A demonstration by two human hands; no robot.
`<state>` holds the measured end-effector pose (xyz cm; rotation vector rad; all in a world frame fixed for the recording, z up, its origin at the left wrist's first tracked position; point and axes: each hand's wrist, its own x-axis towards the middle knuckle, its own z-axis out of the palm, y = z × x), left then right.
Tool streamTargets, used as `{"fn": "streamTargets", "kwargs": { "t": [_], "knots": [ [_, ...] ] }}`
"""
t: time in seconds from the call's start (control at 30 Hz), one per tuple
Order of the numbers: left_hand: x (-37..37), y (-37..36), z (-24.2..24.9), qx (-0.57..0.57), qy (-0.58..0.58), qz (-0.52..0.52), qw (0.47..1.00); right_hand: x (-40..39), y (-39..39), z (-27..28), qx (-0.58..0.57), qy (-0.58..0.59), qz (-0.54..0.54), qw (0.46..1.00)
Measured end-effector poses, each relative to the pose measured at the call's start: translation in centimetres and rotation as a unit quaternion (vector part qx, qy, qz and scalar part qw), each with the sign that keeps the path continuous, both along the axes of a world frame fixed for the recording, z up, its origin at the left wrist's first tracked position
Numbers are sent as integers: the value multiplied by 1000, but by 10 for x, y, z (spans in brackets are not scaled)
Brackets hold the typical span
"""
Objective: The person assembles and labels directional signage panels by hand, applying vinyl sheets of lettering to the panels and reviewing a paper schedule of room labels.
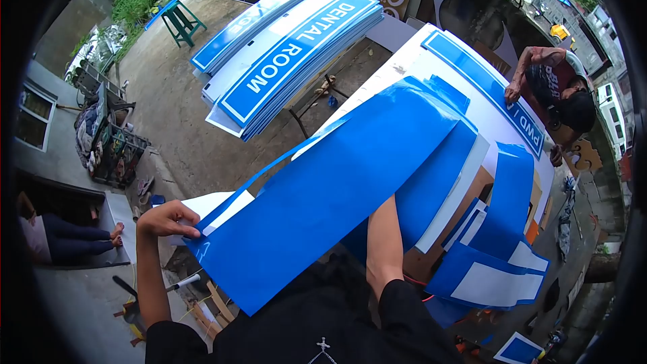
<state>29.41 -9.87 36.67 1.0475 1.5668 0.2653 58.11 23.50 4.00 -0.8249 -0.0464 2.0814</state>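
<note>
A long glossy blue vinyl sheet (323,182) slants across the view in front of my body. My left hand (176,219) pinches its near left corner between thumb and fingers. A narrow blue strip (269,165) runs along the sheet's far edge towards that hand. My right forearm reaches under the sheet, which hides the right hand and whatever it touches. Below the sheet's right part lie more blue sheets (431,182) with a pale edge. Other blue pieces with white patches (495,276) lie to the right.
A stack of signs reading "DENTAL ROOM" (300,54) stands on a support at the back left. Across the white table, a co-worker's hand (513,92) touches a "PWD" sign (482,87). A green stool (183,23) stands behind. Another person's legs (77,236) show in the doorway at left.
</note>
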Motion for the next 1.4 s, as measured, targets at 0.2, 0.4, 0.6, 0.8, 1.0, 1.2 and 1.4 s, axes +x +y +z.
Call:
{"fn": "streamTargets", "kwargs": {
  "t": [0.2, 0.4, 0.6, 0.8, 1.0, 1.2, 1.4],
  "knots": [
    [-46, -15, -4, -109, 47, -7, 993, 14, 16, 0, 9, -47, 16, 999],
    [-78, -36, -29, -148, 31, 84, 985, 31, 29, 5, 28, -65, 13, 997],
    [-92, -35, -41, -166, 25, 129, 977, 48, 49, 25, 52, -61, -25, 997],
    [-106, -21, -54, -177, 42, 113, 977, 86, 59, 57, 82, -56, -74, 992],
    [-91, 16, -34, -167, 41, 96, 980, 131, 63, 94, 127, -46, -138, 981],
    [-80, 63, -42, -126, 15, 37, 991, 173, 92, 145, 194, -37, -241, 950],
    [-74, 79, -52, -122, 47, 48, 990, 235, 131, 144, 274, 88, -323, 901]
  ]
}}
